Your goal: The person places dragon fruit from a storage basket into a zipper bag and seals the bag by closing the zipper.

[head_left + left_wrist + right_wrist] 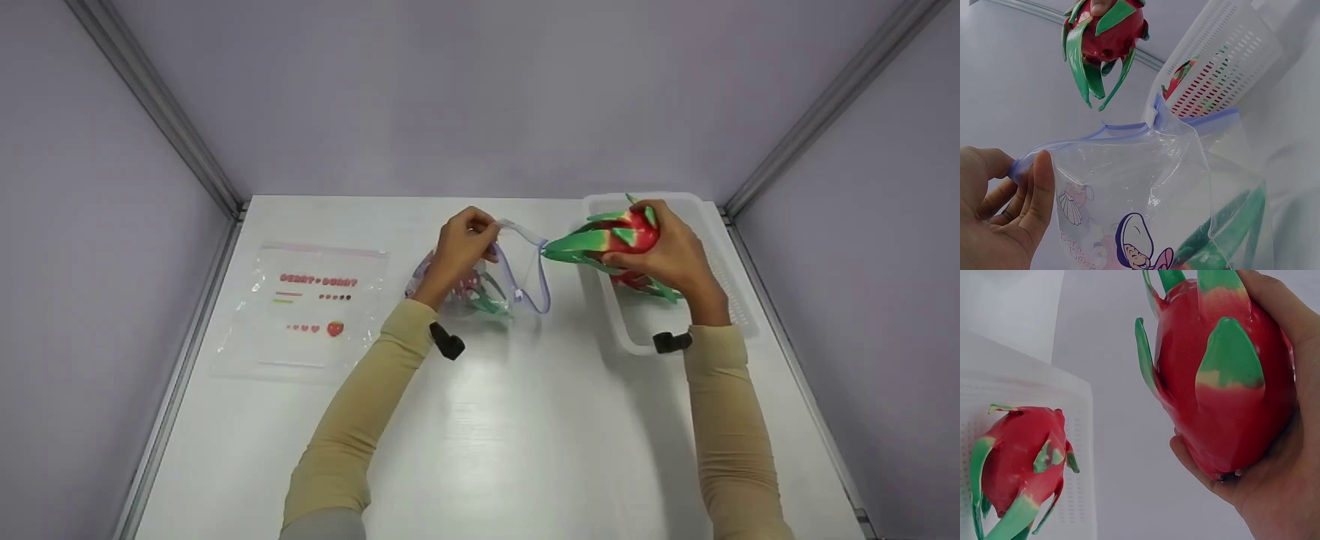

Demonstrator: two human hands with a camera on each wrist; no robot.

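At the centre of the frame, our left hand (459,247) pinches the rim of a clear zip bag (1145,191), fingers (1039,191) curled on its blue strip, holding the mouth open above the white tabletop (487,435). Just right of it, our right hand (671,251) grips a red dragon fruit (626,232) — leafy end toward the bag. Another dragon fruit (1019,461) lies in the white basket (637,330) — below that hand.

The dragon fruit (628,232) is red with green, yellow-based scales. The bag (1151,197) is clear with a blue-violet zip strip and cartoon shell prints. The basket (720,277) is white. At left, a clear pouch (311,304) carries red lettering and a strawberry.
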